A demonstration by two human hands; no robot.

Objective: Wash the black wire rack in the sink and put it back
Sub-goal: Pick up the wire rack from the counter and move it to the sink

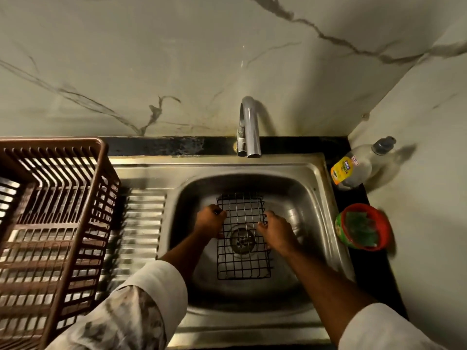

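The black wire rack (242, 218) is a rectangular grid held flat inside the steel sink (310, 198), over the drain (242, 240). My left hand (209, 222) grips the rack's left edge. My right hand (276, 229) grips its right edge. Both hands are closed around the wire. The chrome tap (250, 127) stands behind the basin, and no water shows at its spout.
A brown plastic dish basket (50, 223) sits on the ribbed drainboard (141, 223) to the left. On the right counter stand a clear soap bottle with a yellow label (353, 168) and a red bowl holding a green scrubber (362, 227). Marble walls close in behind and to the right.
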